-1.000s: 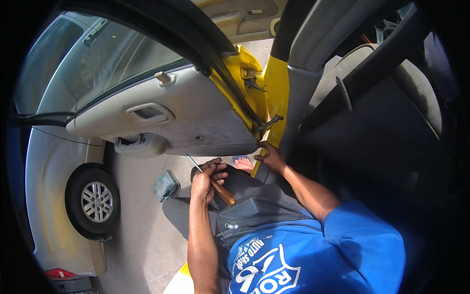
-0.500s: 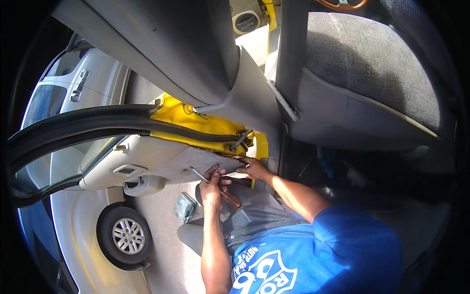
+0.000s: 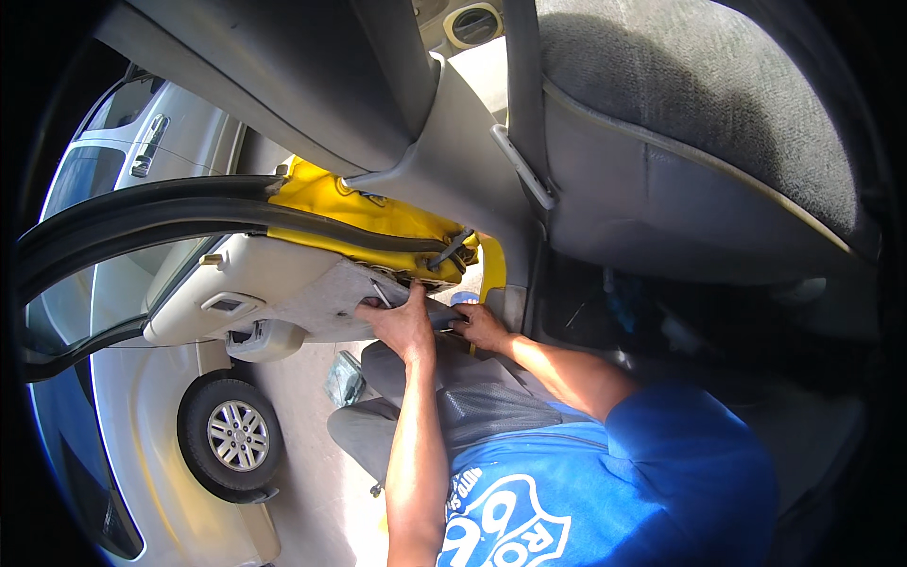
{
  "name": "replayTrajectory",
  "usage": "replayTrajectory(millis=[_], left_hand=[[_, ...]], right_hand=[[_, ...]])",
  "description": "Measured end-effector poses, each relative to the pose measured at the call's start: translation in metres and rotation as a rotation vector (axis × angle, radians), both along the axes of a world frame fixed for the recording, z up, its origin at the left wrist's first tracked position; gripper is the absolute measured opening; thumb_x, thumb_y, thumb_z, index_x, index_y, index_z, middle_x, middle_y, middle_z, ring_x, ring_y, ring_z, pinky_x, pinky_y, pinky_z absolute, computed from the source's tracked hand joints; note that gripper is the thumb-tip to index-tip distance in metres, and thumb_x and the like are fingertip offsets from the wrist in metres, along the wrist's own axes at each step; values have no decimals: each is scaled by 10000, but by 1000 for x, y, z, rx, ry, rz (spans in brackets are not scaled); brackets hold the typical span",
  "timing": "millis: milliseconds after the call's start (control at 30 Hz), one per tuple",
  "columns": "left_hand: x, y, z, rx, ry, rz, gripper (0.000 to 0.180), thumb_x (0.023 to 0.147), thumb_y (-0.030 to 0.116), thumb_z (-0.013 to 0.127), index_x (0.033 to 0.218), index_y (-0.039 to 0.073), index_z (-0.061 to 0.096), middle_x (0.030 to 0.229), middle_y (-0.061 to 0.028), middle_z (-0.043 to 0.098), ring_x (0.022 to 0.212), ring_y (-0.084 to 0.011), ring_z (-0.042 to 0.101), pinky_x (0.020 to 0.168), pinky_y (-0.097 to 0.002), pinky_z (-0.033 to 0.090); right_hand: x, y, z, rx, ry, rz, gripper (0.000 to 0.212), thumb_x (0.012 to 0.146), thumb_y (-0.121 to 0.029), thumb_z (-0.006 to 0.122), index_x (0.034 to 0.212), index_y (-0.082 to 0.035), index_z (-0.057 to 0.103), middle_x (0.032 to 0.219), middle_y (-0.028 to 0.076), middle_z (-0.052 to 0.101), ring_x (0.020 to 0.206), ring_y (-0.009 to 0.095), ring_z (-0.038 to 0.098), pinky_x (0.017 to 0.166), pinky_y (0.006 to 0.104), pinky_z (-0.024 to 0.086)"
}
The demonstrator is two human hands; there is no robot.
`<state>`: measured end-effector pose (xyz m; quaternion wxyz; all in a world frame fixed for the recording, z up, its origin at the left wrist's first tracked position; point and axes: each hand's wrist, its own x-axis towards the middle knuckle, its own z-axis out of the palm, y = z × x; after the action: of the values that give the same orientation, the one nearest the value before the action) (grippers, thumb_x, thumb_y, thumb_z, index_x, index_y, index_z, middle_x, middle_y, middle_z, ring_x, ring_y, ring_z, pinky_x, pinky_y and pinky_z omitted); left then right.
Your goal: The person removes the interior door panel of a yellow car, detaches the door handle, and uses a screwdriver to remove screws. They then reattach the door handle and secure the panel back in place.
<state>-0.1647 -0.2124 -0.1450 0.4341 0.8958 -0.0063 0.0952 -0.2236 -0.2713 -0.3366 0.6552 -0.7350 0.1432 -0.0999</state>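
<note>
The light-grey door panel (image 3: 326, 293) of an open yellow car door lies in front of me. My left hand (image 3: 404, 326) is on the panel near its end, with the thumb at the edge along the yellow door frame (image 3: 364, 238). A screwdriver's metal shaft (image 3: 380, 293) sticks out between thumb and fingers, while its handle is hidden by the hand. At the panel's near corner, my right hand (image 3: 480, 328) has its fingers curled round the dark lower edge. The fingertips there are partly hidden.
A black rubber seal (image 3: 189, 210) runs along the door. To the right are a grey seat (image 3: 680, 180) and the door pillar trim (image 3: 472, 161). A clear plastic-wrapped item (image 3: 345, 378) lies on the ground. A light-coloured vehicle with a wheel (image 3: 236, 435) stands at left.
My left hand has moved up onto the panel and turned, so the screwdriver's brown handle no longer shows. My right hand stays at the panel's corner. The whole view has shifted slightly.
</note>
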Motion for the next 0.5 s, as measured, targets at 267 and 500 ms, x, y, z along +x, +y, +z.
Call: replayTrajectory(millis=[267,500], left_hand=[[3,4,-1,-124,33,-131,661,779,96,793,1214,-63,321,1145,-293,559,1015,-378,604,983,-449,495],[7,8,-7,-39,34,-131,678,801,114,798,1223,-52,294,1184,-302,550,1062,-373,611,1017,-430,489]], right_hand=[[22,-33,12,90,-349,233,626,806,-106,538,1415,-18,655,1309,129,735,1114,235,692,905,391,561],[12,-49,-10,164,55,408,565,867,-51,544,1414,-83,681,1274,58,744,1099,139,655,832,308,544]])
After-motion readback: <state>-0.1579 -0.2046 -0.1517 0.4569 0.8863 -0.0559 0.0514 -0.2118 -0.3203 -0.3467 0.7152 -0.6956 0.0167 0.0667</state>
